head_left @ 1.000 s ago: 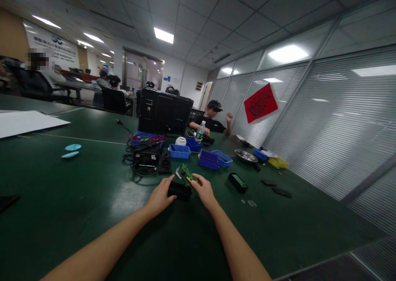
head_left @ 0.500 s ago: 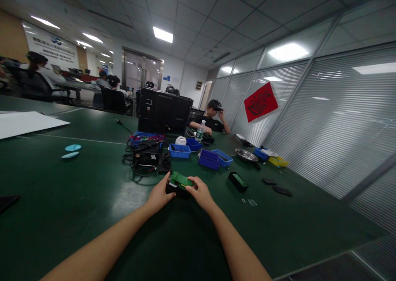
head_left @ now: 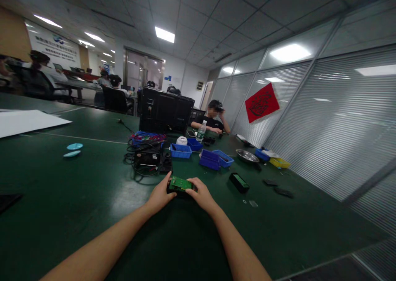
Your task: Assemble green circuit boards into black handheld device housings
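Note:
A green circuit board (head_left: 180,183) lies nearly level over a black plastic case (head_left: 183,193) at the near middle of the green table. My left hand (head_left: 162,193) grips the left end of the case, thumb in front and fingers behind. At the other end, my right hand (head_left: 199,192) has its thumb and fingers closed around the board's right edge and the case. How far the board sits inside the case I cannot tell. To the right stands a second black case with a green board (head_left: 239,182) in it.
Ahead are a black power unit with tangled cables (head_left: 147,158), blue bins (head_left: 181,151), a baseball (head_left: 182,141) and a water bottle (head_left: 201,131). Rightward lie a metal bowl (head_left: 247,156), dark flat pieces (head_left: 283,192) and a clear piece (head_left: 253,203). Across the table sits a person (head_left: 213,122).
The circuit board has gone from tilted, with its left part raised, to lying flatter over the black case. Both hands stay around the case.

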`<state>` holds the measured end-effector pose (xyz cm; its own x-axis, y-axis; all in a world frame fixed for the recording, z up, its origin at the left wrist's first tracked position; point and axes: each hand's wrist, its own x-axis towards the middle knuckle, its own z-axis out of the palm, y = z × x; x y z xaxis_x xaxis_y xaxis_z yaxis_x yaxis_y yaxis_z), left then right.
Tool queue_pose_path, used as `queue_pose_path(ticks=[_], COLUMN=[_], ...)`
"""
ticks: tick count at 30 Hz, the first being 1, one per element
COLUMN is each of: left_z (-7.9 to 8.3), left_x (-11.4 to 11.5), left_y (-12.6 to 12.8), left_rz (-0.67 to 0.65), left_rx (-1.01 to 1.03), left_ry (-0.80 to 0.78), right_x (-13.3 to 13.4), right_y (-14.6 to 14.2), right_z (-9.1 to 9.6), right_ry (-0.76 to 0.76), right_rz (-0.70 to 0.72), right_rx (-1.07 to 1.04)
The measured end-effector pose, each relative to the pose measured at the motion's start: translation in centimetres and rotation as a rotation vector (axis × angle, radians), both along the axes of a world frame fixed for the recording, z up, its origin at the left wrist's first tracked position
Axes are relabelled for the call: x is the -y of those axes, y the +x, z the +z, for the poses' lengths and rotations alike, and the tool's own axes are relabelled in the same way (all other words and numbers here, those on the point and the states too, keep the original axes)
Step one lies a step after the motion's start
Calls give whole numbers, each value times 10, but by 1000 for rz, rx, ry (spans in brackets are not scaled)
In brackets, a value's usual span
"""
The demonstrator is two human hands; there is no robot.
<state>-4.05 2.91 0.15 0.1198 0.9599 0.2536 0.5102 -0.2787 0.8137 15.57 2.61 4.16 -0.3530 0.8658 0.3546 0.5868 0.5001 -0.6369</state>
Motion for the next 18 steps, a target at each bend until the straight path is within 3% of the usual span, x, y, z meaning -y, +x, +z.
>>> queue_pose_path(ticks=[18], left_z=[-2], left_x=[-1], left_y=[-2], left_rz=[-35], left_rx=[13], left_ry=[54], right_x=[3], right_y=[-1], right_z=[-1], right_ry=[-45], right_rz=[15], right_rx=[55])
